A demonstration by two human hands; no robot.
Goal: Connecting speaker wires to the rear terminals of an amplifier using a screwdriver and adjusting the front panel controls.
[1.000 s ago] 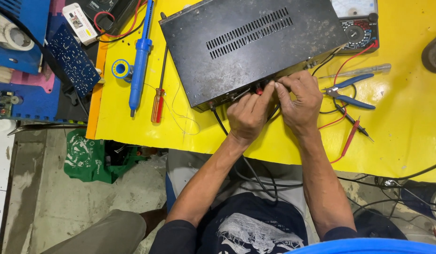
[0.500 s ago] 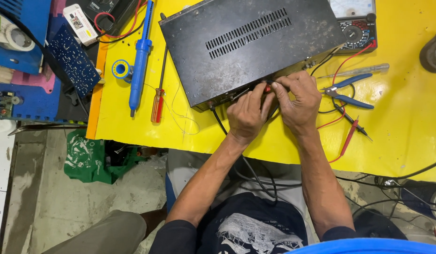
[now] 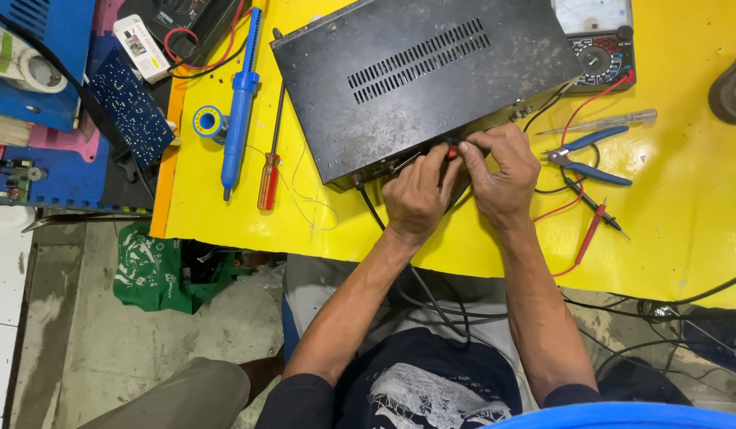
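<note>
The yellow table (image 3: 431, 238) fills most of the view. On it lies a large black metal box (image 3: 416, 79) with rows of vent slots in its top, set at a slant, its near edge facing the person. Both hands meet at that near edge. The left hand (image 3: 418, 195) rests knuckles-up against the box's lower rim, its fingers (image 3: 441, 163) curled in and pinched around a small red part (image 3: 450, 151) at the edge. The right hand (image 3: 503, 171) sits just beside it, touching it, with its fingers (image 3: 477, 147) bent in onto the same spot; how much of the red part it has hold of cannot be told. A black cable (image 3: 376, 210) runs from the box's edge, under the left wrist and off the table toward the person's lap.

Left of the box lies a long blue suction pump (image 3: 239, 95), with a red-handled screwdriver (image 3: 269, 179) between it and the box and a small solder reel (image 3: 208, 121) on its other side. At the top right corner stands an analog meter (image 3: 598, 40), its red lead (image 3: 578, 119) trailing down to a red probe (image 3: 586, 234) near the right wrist. Blue-handled pliers (image 3: 586, 155) lie just right of the right hand, and a clear-handled screwdriver (image 3: 614, 121) lies above them. Off the table's left edge sits a blue circuit board (image 3: 126, 107).
</note>
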